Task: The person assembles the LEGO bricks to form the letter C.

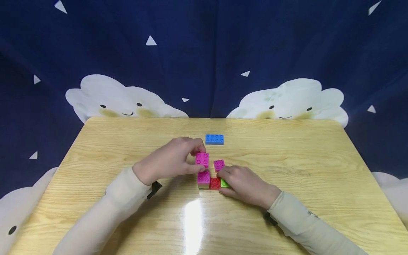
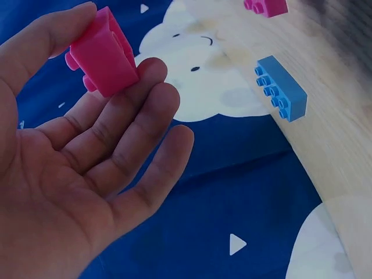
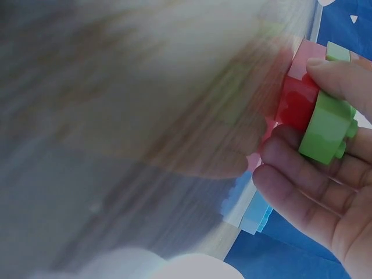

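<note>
My left hand [image 1: 173,157] pinches a pink toy building brick [image 1: 202,158] between thumb and fingertips, studs upward, above the table. The left wrist view shows the hollow underside of that pink brick [image 2: 107,55]. Just below it in the head view stands a joined build, with a pink brick [image 1: 203,177] at its left end and a red brick [image 1: 215,183] in the middle. My right hand [image 1: 247,186] grips the green brick [image 3: 326,129] at the right end, thumb on one side and fingers on the other. Its fingers partly hide this brick in the head view.
A loose pink brick [image 1: 219,165] lies just behind the build, near the right fingertips. Farther back is a blue eight-stud brick [image 1: 214,139]. The wooden table [image 1: 287,152] ends at a dark blue curtain [image 1: 204,53] with cloud prints.
</note>
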{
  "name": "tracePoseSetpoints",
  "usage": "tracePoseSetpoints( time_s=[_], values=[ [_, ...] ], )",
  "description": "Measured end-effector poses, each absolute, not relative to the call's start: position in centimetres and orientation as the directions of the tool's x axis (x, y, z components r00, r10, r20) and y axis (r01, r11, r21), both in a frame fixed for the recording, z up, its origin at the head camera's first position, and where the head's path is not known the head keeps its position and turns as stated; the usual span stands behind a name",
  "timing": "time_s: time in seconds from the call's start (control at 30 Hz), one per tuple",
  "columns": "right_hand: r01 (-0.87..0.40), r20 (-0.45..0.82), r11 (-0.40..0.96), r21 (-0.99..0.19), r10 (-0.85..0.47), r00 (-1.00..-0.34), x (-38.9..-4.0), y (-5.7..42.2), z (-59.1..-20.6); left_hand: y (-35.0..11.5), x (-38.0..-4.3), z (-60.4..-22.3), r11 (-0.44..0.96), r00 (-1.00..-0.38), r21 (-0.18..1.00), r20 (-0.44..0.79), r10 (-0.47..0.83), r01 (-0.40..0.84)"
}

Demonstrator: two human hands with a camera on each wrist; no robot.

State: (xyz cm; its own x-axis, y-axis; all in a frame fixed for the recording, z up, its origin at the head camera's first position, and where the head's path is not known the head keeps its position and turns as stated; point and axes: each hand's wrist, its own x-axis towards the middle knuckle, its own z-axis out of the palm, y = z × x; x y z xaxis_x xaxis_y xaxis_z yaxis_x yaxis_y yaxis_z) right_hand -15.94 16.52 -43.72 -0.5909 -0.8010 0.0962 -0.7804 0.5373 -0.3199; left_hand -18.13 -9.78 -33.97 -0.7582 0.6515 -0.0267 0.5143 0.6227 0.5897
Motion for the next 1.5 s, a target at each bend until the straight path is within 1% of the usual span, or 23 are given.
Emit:
tracePoseSetpoints(
  time_s=[0.23, 0.4, 0.7, 1.03, 1.5],
  values=[
    [-0.775, 0.091, 0.536, -0.334, -0.800, -0.593, -16.0, 16.6, -43.5, -9.8, -17.2, -34.3, 0.633, -0.760, 0.587, -0.046, 0.648, 0.504],
    [-0.767, 0.082, 0.542, -0.343, -0.796, -0.599, -16.0, 16.5, -43.5, -9.7, -16.8, -34.5, 0.617, -0.751, 0.593, -0.031, 0.659, 0.517],
    [-0.766, 0.088, 0.537, -0.352, -0.796, -0.599, -16.0, 16.6, -43.5, -9.6, -16.5, -34.9, 0.608, -0.746, 0.597, -0.025, 0.665, 0.523],
    [-0.758, 0.073, 0.545, -0.357, -0.793, -0.605, -16.0, 16.6, -43.5, -9.4, -16.3, -35.3, 0.599, -0.740, 0.628, -0.054, 0.670, 0.496],
    [-0.763, 0.070, 0.546, -0.348, -0.796, -0.601, -16.1, 16.6, -43.6, -9.2, -16.1, -36.1, 0.605, -0.735, 0.595, -0.037, 0.678, 0.528]
  ],
)
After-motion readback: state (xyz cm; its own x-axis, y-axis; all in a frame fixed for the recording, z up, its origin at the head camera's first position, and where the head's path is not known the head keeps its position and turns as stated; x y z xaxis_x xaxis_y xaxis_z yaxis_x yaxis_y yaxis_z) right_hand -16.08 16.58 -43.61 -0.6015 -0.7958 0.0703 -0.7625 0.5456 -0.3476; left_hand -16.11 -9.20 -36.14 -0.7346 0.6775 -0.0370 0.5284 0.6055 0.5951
